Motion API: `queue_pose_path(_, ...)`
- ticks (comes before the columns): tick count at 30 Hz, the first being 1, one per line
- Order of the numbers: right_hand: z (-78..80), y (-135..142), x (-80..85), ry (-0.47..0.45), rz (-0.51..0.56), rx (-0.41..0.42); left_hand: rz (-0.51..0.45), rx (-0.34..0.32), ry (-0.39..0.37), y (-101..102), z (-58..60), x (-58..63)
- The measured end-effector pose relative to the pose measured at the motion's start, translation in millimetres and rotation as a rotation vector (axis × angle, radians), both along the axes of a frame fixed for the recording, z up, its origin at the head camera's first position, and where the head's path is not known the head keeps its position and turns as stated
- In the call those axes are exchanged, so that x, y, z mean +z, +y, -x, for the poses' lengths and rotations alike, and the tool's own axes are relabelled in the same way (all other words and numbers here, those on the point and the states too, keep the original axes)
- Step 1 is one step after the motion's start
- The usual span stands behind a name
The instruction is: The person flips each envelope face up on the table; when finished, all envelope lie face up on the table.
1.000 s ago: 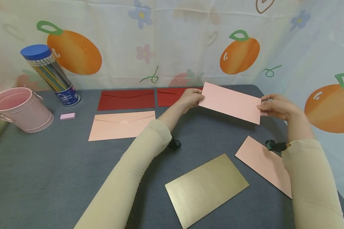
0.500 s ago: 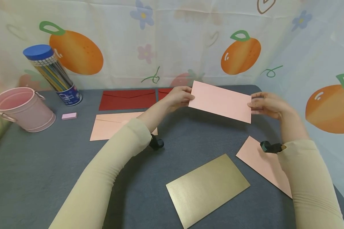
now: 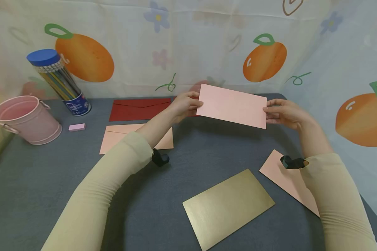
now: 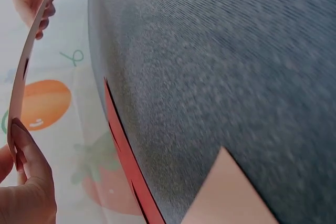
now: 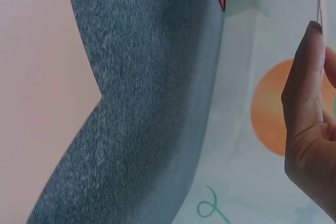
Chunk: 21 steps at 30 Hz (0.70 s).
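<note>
A pale pink envelope (image 3: 232, 106) is held up above the back of the table, its plain side toward the head camera. My left hand (image 3: 184, 107) pinches its left end, and my right hand (image 3: 284, 112) pinches the right end between thumb and fingers. In the left wrist view the envelope (image 4: 20, 77) appears nearly edge-on, clear of the table. Behind the left hand lies a red envelope (image 3: 139, 108), with a second red one mostly hidden by that hand and the raised envelope. A peach envelope (image 3: 119, 134) lies partly under the left forearm.
A gold envelope (image 3: 228, 207) lies at the front middle. Another peach envelope (image 3: 289, 181) is partly covered by the right forearm. At the left stand a pink bucket (image 3: 28, 122) and a pencil tub (image 3: 61, 83), with a small pink eraser (image 3: 77, 127) nearby.
Both hands have carried the pale pink envelope leftward and slightly up. The left forearm now covers more of the left peach envelope. The envelopes on the table stay in place.
</note>
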State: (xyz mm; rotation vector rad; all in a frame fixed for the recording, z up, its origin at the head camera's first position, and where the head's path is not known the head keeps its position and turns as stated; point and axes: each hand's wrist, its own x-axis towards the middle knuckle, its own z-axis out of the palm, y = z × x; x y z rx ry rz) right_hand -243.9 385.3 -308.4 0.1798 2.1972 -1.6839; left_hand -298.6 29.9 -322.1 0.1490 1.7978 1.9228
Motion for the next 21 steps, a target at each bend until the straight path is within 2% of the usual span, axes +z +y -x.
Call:
queue_pose_path(6,-2.9,-6.8,1.8,0.002,0.051,0.023,-0.034,0.027,0.025,-9.9,-5.5,-2.8)
queue_pose_path(9,-4.3,-11.1,4.2,0.007,0.069,0.027,-0.036,0.019,0.046,-16.2,-9.5,-5.7)
queue_pose_path(15,-6.3,-18.2,6.4,0.015,0.073,0.056,0.019,0.018,0.075,-27.9,-19.2,-8.8)
queue_pose_path(21,-7.5,-23.9,5.3,0.023,0.115,0.092,0.047,0.012,0.061,-39.8,-30.4,-7.8)
